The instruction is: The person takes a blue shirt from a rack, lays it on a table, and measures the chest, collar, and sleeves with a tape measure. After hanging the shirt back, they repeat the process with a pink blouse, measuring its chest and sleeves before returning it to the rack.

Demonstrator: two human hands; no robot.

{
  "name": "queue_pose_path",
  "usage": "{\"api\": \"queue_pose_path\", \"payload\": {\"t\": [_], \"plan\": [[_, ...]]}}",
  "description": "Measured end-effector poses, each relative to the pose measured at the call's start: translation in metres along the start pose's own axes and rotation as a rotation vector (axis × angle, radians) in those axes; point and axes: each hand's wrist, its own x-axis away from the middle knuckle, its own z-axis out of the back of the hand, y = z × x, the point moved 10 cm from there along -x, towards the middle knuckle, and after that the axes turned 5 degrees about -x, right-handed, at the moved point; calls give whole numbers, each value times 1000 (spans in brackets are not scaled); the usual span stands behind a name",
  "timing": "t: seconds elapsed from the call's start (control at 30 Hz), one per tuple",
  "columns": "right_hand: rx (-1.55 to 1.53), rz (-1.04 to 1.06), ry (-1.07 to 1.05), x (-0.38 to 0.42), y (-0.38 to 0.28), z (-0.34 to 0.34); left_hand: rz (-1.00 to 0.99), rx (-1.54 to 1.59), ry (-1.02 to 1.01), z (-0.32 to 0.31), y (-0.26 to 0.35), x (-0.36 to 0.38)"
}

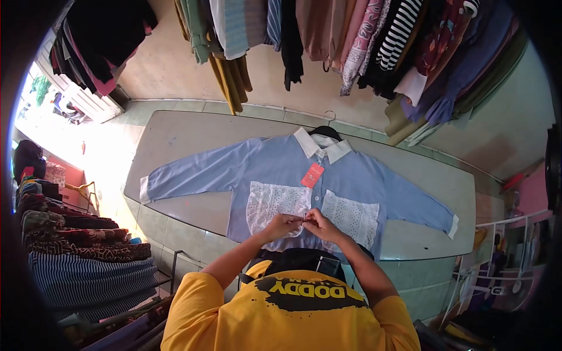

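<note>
Closest to the camera, at six o'clock, I saw the yellow shirt point(293, 316) of the wearer, both forearms reaching forward. My left hand point(282, 225) and right hand point(321, 225) met just beside each other, fingertips pinching the front placket of the blue blouse point(281, 164), seemingly at a button between the two white lace panels point(275, 202). I judged the step to be fastening that button: it wanted one hand keeping the hole edge taut while the other eased the button through, with the fabric kept flat. The blouse lay spread on the grey bench point(193, 134), sleeves out toward nine and three o'clock, a red tag point(312, 174) near the white collar point(322, 146) and a black hanger point(325, 131) at twelve. Beyond, hanging garments point(351, 41) lined the wall.
</note>
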Motion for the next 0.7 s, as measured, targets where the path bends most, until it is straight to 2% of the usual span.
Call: {"api": "queue_pose_path", "payload": {"t": [0.03, 0.13, 0.23, 0.3, 0.37, 0.4, 0.43, 0.5, 0.7], "plan": [[-3, 7, -7, -4, 0, -3, 142, 194, -42, -8, -11, 1], [155, 14, -9, -11, -9, -10, 234, 253, 76, 4, -26, 1], [210, 17, -43, -12, -16, -11, 137, 162, 157, 17, -23, 3], [296, 4, 0, -5, -21, 10, -39, -289, 490, 69, -5, 16], [388, -7, 146, 14, -18, 51, -186, -345, 899, 133, -18, 41], [391, -6, 246, 27, -15, 76, -108, -472, 1021, 163, -29, 54], [413, -124, 261, 40, -9, 95, -27, -599, 1140, 185, -34, 67], [363, -227, 307, 66, 2, 120, 227, -569, 1189, 205, -37, 82], [405, -155, 364, 96, 21, 128, 233, -619, 1136, 216, -41, 72]]}}
